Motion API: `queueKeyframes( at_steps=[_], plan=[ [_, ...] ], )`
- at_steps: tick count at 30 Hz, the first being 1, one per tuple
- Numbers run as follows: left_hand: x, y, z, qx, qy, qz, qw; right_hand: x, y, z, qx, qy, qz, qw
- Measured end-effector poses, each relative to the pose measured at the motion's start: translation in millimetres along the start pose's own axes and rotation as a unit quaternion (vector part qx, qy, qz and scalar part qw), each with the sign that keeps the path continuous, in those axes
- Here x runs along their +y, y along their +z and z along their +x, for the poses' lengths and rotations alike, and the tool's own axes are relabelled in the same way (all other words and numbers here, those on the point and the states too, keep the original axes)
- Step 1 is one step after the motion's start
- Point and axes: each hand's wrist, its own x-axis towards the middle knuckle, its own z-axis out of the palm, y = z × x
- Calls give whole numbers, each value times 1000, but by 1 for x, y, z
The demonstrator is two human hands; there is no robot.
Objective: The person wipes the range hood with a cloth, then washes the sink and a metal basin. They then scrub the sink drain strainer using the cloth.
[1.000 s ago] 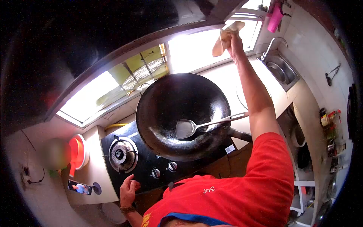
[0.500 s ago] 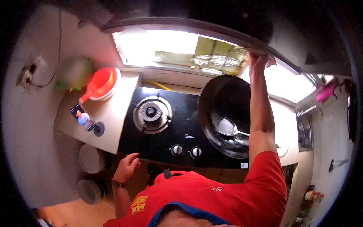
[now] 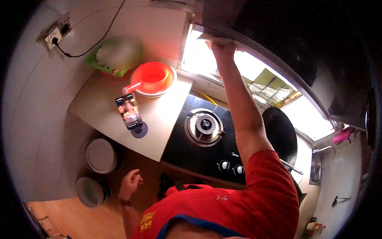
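Countertop [image 3: 159,119] basin [image 3: 156,95] holds red dipper [image 3: 153,75]; right hand [image 3: 224,47], cloth [image 3: 217,39].

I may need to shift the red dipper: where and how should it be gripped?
Probably by the handle of the red dipper, since it juts past the rim of the white basin. The empty left hand might best come from above, on the person's left, because the phone stands close on the near side.

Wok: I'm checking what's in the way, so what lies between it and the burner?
In the head view, the right arm crosses between wok and burner, hiding part of the hob.
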Motion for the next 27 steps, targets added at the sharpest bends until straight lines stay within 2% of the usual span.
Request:
queueKeyframes(
  at_steps=[1,2,4,5,6,7,9,11,12,14,15,17,19,23,25,27],
  plan=[
    [-14,-9,-4,24,-7,-29,999,29,-1,15,20,-136,-252,958],
    [-26,-19,-10,30,-9,-34,999,60,-2,31,35,-261,-481,836],
    [-42,-35,-21,77,-43,-59,994,108,20,50,41,-363,-669,648],
    [-46,-40,-26,81,-44,-65,994,132,56,53,177,-313,-422,832],
    [-48,-47,-31,87,-63,-73,992,147,74,56,298,-228,-128,918],
    [-49,-52,-34,92,-82,-79,989,149,62,65,298,-225,-128,919],
    [-52,-58,-34,96,-71,-67,991,141,22,88,293,-197,37,935],
    [-51,-63,-35,97,-62,-52,992,138,-12,81,274,-208,41,938],
    [-46,-63,-30,93,-64,-59,992,134,-31,77,119,-151,13,981],
    [-45,-64,-25,88,-67,-63,992,152,-2,52,-37,-75,-73,994],
    [-51,-61,-20,79,-59,-69,993,161,21,32,-34,-79,-72,994],
    [-58,-52,-12,61,-54,-71,994,169,50,-9,149,-78,-144,975],
    [-56,-42,-6,50,-16,-74,996,171,66,-56,109,-13,-131,985],
    [-24,-20,5,-53,-30,-15,998,173,89,-158,90,6,-74,993],
    [-24,1,15,-97,13,0,995,180,117,-210,133,14,-73,988],
    [-6,21,19,-152,2,0,988,176,134,-275,218,33,-1,975]
  ],
)
